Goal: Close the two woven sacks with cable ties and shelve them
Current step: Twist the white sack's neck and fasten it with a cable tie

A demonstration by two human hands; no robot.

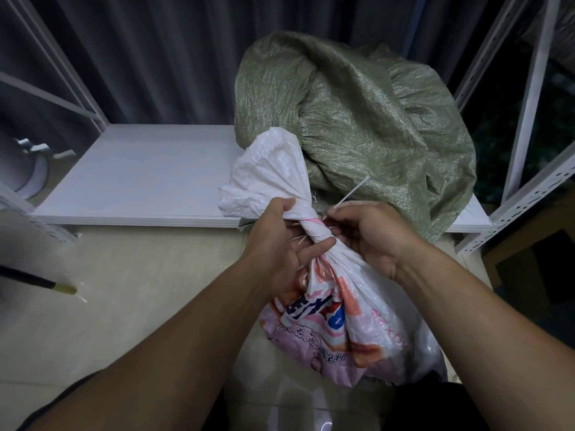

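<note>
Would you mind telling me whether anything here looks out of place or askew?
The green sack slumps over the front edge of the white shelf at its right end. The cable tie at the neck of the white sack sticks out, not visibly cinched.

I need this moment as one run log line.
step: closing white sack | left hand: grips its twisted neck | right hand: pinches cable tie | green sack: on shelf
</note>
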